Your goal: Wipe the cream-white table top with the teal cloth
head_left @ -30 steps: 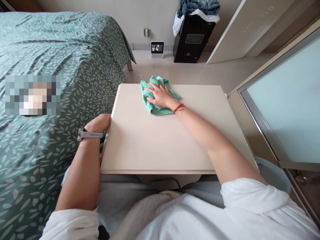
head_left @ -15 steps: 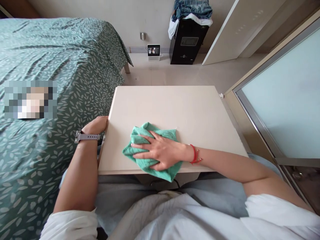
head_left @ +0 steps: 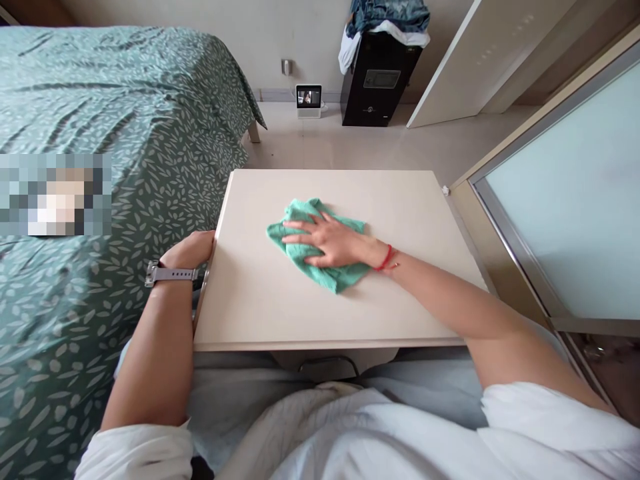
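Resting against the left edge of the cream bench (head_left: pixel 280 310), the left grip (head_left: pixel 193 249) has its fingertips hidden, so whether it is closed on anything cannot be told. The right grip (head_left: pixel 333 241) lies palm down, fingers apart, on top of the green cloth (head_left: pixel 333 279), which sits crumpled near the middle of the bench and sticks out past the fingertips. Beyond, a smart display (head_left: pixel 309 100) stands beside a black cabinet (head_left: pixel 377 80), its inside hidden, with jeans (head_left: pixel 393 15) and white fabric (head_left: pixel 349 52) on top.
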`<action>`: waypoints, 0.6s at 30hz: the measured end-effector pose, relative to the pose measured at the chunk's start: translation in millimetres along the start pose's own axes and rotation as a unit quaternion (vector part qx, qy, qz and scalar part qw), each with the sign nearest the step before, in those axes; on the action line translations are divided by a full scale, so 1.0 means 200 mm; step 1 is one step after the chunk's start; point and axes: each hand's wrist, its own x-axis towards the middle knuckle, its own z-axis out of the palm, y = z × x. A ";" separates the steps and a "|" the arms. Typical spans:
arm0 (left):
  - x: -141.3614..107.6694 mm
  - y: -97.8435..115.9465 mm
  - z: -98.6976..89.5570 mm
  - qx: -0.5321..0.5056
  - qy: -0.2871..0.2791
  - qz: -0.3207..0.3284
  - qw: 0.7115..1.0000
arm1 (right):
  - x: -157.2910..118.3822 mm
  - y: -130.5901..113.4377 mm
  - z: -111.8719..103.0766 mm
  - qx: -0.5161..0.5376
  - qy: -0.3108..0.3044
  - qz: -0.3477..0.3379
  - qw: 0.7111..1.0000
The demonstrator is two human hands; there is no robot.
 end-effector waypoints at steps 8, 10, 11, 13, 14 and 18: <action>0.02 -0.01 -0.01 0.043 -0.056 -0.015 0.997 | 0.26 0.38 -0.08 0.009 0.056 0.140 0.989; 0.02 -0.02 -0.01 0.041 -0.068 -0.009 0.997 | 0.30 0.44 -0.11 0.006 0.060 0.175 0.983; 0.02 -0.02 -0.01 0.037 -0.065 -0.009 0.997 | 0.32 0.47 -0.13 0.006 0.065 0.194 0.979; 0.01 -0.02 0.00 0.025 -0.046 -0.019 0.998 | 0.34 0.50 -0.14 0.005 0.078 0.231 0.970; 0.01 -0.02 0.01 0.020 -0.038 -0.024 0.999 | 0.35 0.51 -0.15 0.004 0.085 0.245 0.966; 0.00 0.00 0.00 0.025 -0.044 -0.028 0.998 | 0.35 0.48 -0.12 -0.013 0.101 0.257 0.961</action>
